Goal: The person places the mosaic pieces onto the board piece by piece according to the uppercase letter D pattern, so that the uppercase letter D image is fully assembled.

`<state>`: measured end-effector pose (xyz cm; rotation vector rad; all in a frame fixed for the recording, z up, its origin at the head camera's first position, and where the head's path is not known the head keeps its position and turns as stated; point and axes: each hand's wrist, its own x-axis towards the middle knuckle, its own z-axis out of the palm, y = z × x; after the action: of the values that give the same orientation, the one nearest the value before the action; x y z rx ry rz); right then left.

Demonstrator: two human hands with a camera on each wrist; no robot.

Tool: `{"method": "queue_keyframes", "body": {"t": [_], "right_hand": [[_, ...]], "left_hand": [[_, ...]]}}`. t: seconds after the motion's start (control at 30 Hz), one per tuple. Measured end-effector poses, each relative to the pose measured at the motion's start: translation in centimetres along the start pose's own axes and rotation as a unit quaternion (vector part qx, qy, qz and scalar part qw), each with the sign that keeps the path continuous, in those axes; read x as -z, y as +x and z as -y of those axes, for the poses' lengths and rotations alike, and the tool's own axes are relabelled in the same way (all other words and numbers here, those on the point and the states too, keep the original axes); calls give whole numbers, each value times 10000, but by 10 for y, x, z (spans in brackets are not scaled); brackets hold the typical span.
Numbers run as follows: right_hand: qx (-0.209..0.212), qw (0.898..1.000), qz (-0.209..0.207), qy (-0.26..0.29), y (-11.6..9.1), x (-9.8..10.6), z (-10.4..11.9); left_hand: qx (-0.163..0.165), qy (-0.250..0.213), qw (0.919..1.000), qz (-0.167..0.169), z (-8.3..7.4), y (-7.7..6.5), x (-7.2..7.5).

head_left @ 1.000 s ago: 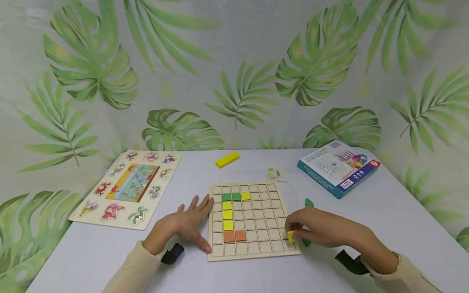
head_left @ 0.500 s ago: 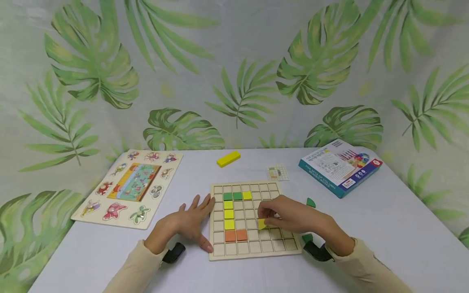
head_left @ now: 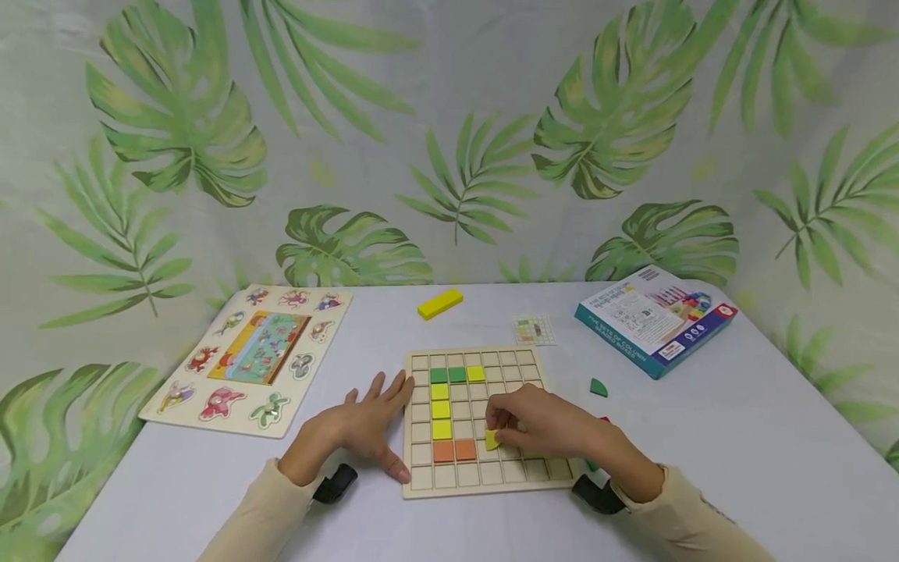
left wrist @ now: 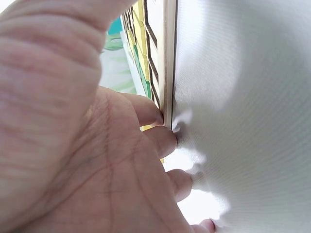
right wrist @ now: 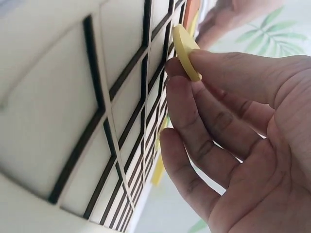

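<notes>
A wooden grid board (head_left: 511, 471) lies on the table with several flat tiles set in its cells. Green tiles (head_left: 448, 375) and a yellow one sit in an upper row, yellow tiles (head_left: 440, 409) run down a column, and two orange tiles (head_left: 454, 449) lie below. My left hand (head_left: 368, 429) rests with spread fingers along the board's left edge, touching its side. Over the middle of the board, my right hand (head_left: 537, 421) pinches a thin yellow tile (right wrist: 184, 52) between thumb and fingertips. That tile has a rounded edge and is tilted up, just right of the yellow column.
Behind the board lie a yellow bar (head_left: 440, 304) and a small pattern card (head_left: 534, 330). A boxed game (head_left: 656, 320) stands back right, an animal puzzle board (head_left: 256, 359) left. A green quarter-round piece (head_left: 598, 387) lies right; red and green bits are half hidden by the right arm.
My right hand has carried the yellow tile leftward from the board's right edge to its middle. The left hand stays at the left edge.
</notes>
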<state>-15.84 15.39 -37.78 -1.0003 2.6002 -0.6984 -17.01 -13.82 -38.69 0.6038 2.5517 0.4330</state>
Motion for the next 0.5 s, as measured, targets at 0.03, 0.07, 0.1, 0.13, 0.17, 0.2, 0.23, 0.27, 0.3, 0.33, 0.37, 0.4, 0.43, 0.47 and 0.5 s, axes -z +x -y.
{"method": "queue_keyframes", "body": {"t": [0.03,0.07,0.1,0.13,0.17,0.2,0.23,0.27,0.3,0.33,0.37,0.4,0.43,0.47,0.5], "right_hand": [[-2,10000,-3,-13,0,-1,0],[-3,10000,-2,-15,0,-1,1],[-4,10000,11,-16,0,-1,1],[-6,10000,37,-27,1,-2,2],[-12,10000,53,-45,1,-2,2],[-17,9999,63,-78,1,-3,3],[-21,9999,68,-118,1,-3,3],[-37,9999,70,-142,1,-4,3],[-45,9998,70,-185,1,-4,4],[-55,9997,53,-222,1,-5,4],[-59,9997,23,-251,1,-5,5],[-52,9996,2,-291,1,-6,6],[-48,9994,-17,-329,1,-6,6],[-47,9993,-35,-377,0,-7,7],[-37,9990,-46,-434,0,-7,8]], "left_hand": [[-1,-13,10000,4,0,0,0],[2,-38,10000,4,0,0,0],[7,-54,10000,10,0,0,0],[6,-54,10000,15,0,0,0],[12,-70,10000,25,0,0,0],[21,-78,10000,32,0,0,0],[22,-98,9999,36,0,0,0],[20,-97,9999,39,0,0,0],[13,-78,10000,42,0,0,0],[8,-65,10000,41,0,0,0],[8,-55,10000,36,0,0,0],[1,-34,10000,23,0,0,0],[-3,-23,10000,18,0,0,0],[-3,-24,10000,16,0,0,0],[-5,-32,10000,18,0,0,0]]}}
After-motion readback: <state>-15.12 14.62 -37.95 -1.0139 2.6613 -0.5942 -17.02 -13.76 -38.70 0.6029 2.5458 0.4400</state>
